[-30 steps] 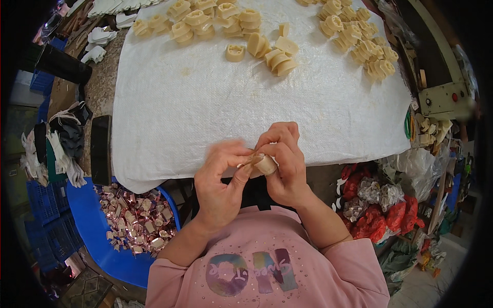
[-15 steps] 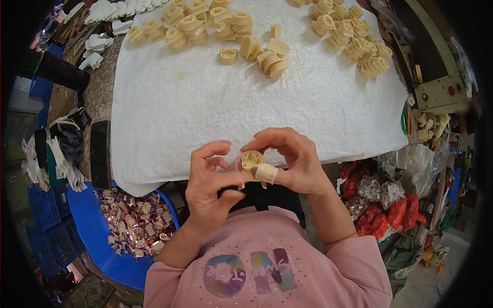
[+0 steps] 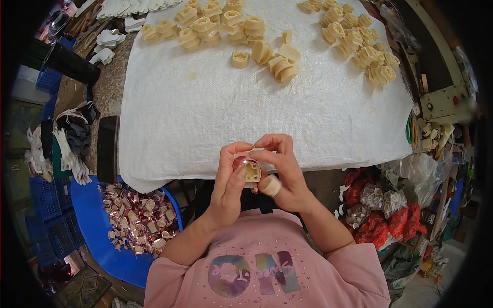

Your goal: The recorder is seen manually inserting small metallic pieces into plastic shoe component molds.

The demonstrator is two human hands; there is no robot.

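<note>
Over the near edge of the white woven sheet (image 3: 205,113), both my hands hold one small part, a cream plastic insert (image 3: 252,173) with a shiny pink shell (image 3: 239,162) around it. My left hand (image 3: 226,182) is closed on it, thumb pressed against its near left side. From the right, the fingers of my right hand (image 3: 287,174) pinch at its upper edge. A pale wrap (image 3: 270,185) covers my right thumb. The underside of the part is hidden by my fingers.
Cream plastic pieces (image 3: 205,25) lie in heaps at the back left and back right (image 3: 354,41). A dark phone (image 3: 108,149) rests by the sheet's left edge. Below it, a blue tub (image 3: 92,233) holds many pink-and-cream parts. Red plastic bags (image 3: 403,223) sit at lower right.
My left hand has closed in from the left and now grips the part. The part is turned, showing more pink shell. The whole view has shifted slightly.
</note>
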